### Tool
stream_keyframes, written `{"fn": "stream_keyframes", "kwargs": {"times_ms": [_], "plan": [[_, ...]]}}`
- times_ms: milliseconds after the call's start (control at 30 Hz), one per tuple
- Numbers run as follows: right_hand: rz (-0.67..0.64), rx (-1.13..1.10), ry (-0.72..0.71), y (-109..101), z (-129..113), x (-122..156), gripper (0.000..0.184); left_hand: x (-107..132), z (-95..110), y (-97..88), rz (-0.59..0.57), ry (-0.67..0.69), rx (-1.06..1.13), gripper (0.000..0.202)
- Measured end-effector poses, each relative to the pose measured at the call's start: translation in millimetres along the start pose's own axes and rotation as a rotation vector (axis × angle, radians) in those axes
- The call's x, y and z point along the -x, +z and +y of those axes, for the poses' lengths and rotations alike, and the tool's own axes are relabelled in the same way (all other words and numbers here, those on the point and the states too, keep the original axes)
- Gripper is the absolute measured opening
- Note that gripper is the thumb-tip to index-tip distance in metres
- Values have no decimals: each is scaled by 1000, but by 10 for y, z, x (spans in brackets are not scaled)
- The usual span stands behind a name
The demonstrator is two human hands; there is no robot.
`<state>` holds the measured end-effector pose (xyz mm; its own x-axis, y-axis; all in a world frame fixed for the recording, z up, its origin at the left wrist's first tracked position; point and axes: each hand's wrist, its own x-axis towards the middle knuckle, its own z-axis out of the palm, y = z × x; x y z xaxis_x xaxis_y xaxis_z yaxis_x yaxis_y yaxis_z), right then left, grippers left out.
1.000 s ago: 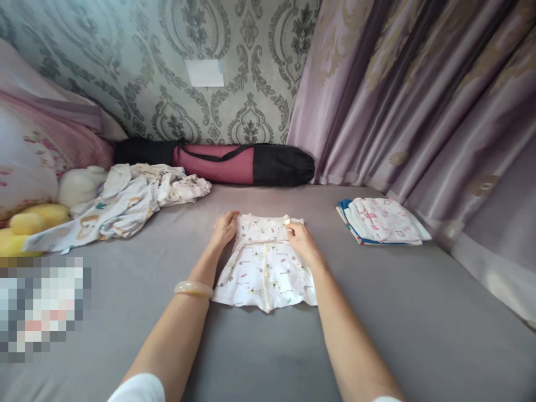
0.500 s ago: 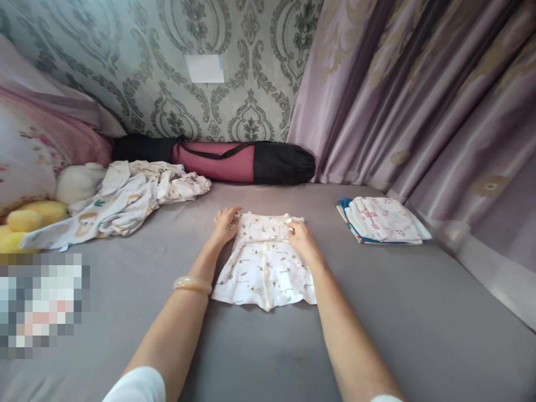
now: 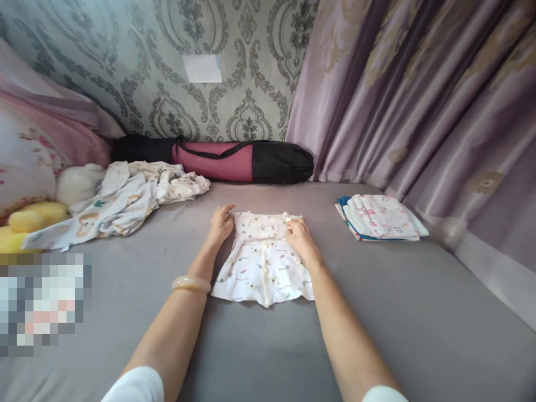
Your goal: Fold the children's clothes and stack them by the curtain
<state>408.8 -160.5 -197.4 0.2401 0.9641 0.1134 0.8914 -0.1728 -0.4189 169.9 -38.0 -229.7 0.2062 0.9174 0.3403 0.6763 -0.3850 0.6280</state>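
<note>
A small white baby shirt [image 3: 251, 268] with a tiny print and a buttoned front lies flat on the grey bed sheet, its upper part folded over. Beside its upper left edge is my left hand [image 3: 221, 223], fingers apart and holding nothing, with a pale bangle on the wrist. At the upper right corner, my right hand [image 3: 299, 234] has its fingers bent together on the shirt's fabric; the fingertips are partly hidden.
Folded clothes [image 3: 385, 218] are stacked at the right. Rumpled clothes [image 3: 129, 195] lie at the left beside plush toys [image 3: 36, 218]. A maroon and black rolled bag [image 3: 218, 162] rests along the wall, near purple curtains [image 3: 368, 100].
My left hand has shifted slightly left, away from the shirt's upper edge. My right hand stays at the upper right corner, and the shirt lies much as before.
</note>
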Motion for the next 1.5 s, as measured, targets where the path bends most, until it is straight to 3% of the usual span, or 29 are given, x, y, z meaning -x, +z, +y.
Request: {"fn": "stream_keyframes", "kwargs": {"times_ms": [67, 200, 267, 500, 733, 967, 1100, 1233, 1400, 1500], "plan": [[23, 48, 15, -55, -71, 45, 37, 53, 92, -66, -25, 68, -47, 39], [5, 88, -117, -56, -237, 118, 44, 269, 362, -142, -299, 293, -203, 41], [-57, 81, -196, 12, -305, 145, 46, 405, 461, -129, -361, 339, -294, 48], [-200, 141, -152, 256, -347, 211, 61, 702, 436, 36, -410, 251, -415, 62], [-178, 145, -72, 266, -350, 222, 63, 704, 424, 77, -386, 188, -422, 62], [-250, 110, -39, 223, -381, 175, 62, 645, 465, 30, -416, 149, -325, 58], [-292, -66, -46, 62, -307, 111, 60, 562, 448, -118, -372, 106, -112, 52], [-131, -279, -99, -183, -69, 141, 50, 609, 388, -398, -249, 119, -43, 44], [-97, -289, -146, -368, 263, 345, 35, 836, 427, -723, -362, -149, -157, 41], [-104, -206, -138, -386, 345, 450, 26, 941, 517, -815, -459, -200, -142, 38]]}}
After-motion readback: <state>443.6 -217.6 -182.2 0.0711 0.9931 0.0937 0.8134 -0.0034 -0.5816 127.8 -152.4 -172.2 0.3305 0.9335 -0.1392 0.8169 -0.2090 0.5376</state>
